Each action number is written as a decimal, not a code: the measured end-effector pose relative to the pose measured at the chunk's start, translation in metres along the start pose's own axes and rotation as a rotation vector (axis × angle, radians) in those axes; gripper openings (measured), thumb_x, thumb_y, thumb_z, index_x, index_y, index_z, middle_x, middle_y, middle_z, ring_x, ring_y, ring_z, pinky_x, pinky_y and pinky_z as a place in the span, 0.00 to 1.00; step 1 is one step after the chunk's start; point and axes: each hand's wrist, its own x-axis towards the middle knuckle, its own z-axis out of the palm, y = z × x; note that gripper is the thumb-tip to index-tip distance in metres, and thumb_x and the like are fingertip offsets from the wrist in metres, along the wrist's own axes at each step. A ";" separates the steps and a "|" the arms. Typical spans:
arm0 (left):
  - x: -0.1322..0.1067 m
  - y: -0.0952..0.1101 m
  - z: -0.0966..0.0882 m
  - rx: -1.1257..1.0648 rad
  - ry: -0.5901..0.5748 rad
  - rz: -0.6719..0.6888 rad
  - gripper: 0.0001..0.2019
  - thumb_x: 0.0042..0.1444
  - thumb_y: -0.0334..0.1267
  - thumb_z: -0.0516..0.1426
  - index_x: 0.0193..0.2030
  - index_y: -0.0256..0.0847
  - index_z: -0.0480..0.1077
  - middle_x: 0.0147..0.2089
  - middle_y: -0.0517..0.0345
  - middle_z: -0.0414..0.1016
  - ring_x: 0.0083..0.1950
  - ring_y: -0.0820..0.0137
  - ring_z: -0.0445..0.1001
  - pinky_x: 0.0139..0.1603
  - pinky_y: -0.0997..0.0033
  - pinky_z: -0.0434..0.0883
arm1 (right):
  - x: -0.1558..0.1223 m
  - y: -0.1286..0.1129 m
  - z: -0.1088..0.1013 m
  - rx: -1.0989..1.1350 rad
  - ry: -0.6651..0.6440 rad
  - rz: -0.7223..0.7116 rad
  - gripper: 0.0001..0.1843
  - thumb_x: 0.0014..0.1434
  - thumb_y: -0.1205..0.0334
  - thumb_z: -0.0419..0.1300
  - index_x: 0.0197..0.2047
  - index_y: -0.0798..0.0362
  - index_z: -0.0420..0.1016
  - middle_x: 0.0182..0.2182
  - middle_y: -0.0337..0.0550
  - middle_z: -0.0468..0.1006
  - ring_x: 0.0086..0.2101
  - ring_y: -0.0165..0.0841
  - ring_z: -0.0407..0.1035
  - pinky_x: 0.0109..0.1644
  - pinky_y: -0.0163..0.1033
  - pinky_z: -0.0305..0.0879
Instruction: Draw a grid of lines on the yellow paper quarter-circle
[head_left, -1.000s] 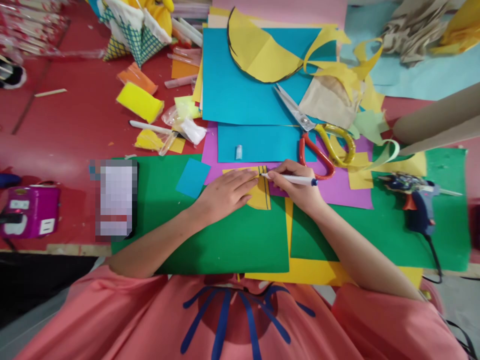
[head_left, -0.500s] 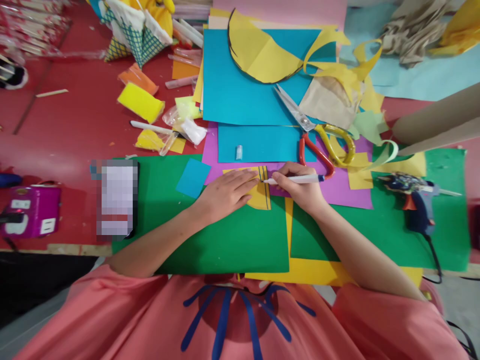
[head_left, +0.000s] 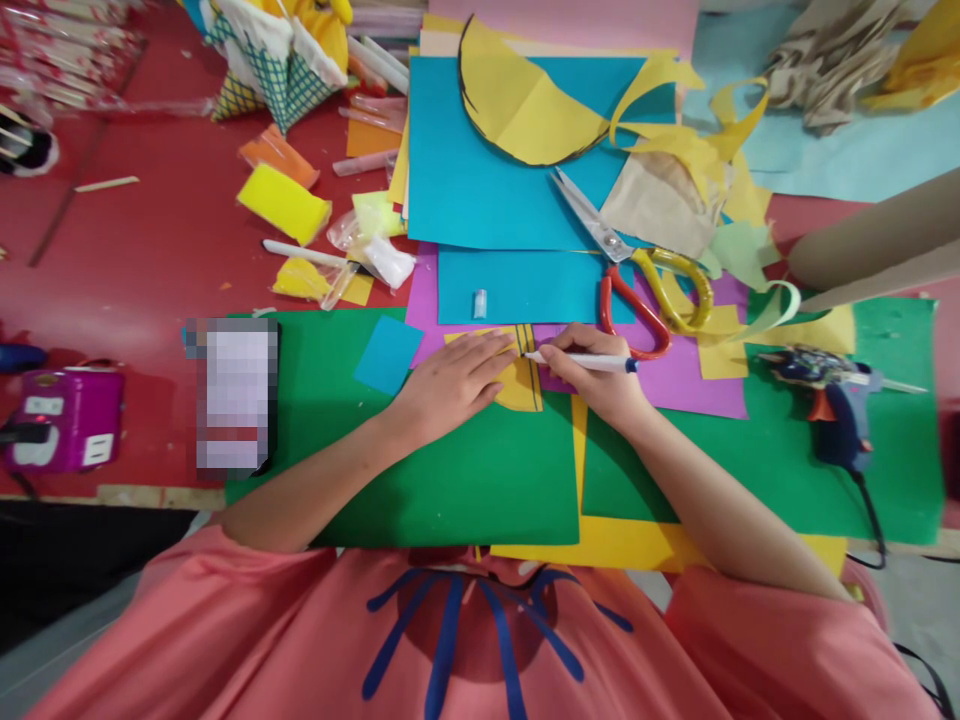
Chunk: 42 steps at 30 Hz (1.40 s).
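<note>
I had the left hand (head_left: 450, 388) laid flat, its fingers (head_left: 487, 355) released and spread, pressing down on the yellow paper piece (head_left: 527, 390). That piece lay right under those fingertips and poked out beside them, over the seam between the green sheet (head_left: 450, 480) and the purple sheet (head_left: 675, 378). The right hand (head_left: 604, 390) was clenched on the white pen (head_left: 592, 362), which was pinched between thumb and forefinger with its barrel nearly level, tail end trailing off to the right. The tip was down on the yellow piece, right between the two sets of fingers, by the dark lines drawn along its right edge. Just beyond the right fingers lay the scissors (head_left: 637, 290), red and yellow handles close to the knuckles but not touching. A small blue square (head_left: 388, 353) sat just left of the left fingers, and a little clear cap (head_left: 480, 303) lay a bit past them. The glue gun (head_left: 832, 405) rested well right of the pen hand, with the red table (head_left: 150, 260) stretching away to the left
</note>
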 end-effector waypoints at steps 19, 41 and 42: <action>0.000 0.000 0.000 0.024 -0.010 -0.005 0.18 0.63 0.36 0.48 0.59 0.35 0.63 0.63 0.46 0.64 0.65 0.61 0.61 0.65 0.55 0.62 | -0.003 -0.004 -0.003 0.087 0.072 0.050 0.14 0.54 0.57 0.60 0.21 0.53 0.67 0.18 0.37 0.70 0.21 0.26 0.62 0.23 0.33 0.57; 0.001 -0.001 0.000 0.041 -0.039 -0.038 0.19 0.64 0.37 0.47 0.60 0.37 0.62 0.64 0.47 0.62 0.67 0.62 0.59 0.66 0.55 0.60 | -0.005 -0.004 0.000 -0.044 -0.049 0.011 0.14 0.56 0.58 0.58 0.22 0.54 0.67 0.17 0.36 0.68 0.19 0.24 0.58 0.22 0.32 0.54; 0.001 -0.001 0.000 0.042 -0.041 -0.039 0.19 0.64 0.37 0.47 0.60 0.36 0.61 0.64 0.47 0.61 0.67 0.62 0.59 0.65 0.55 0.60 | -0.005 -0.004 0.000 -0.049 -0.052 0.011 0.14 0.55 0.58 0.58 0.21 0.54 0.67 0.17 0.36 0.68 0.19 0.24 0.58 0.22 0.32 0.53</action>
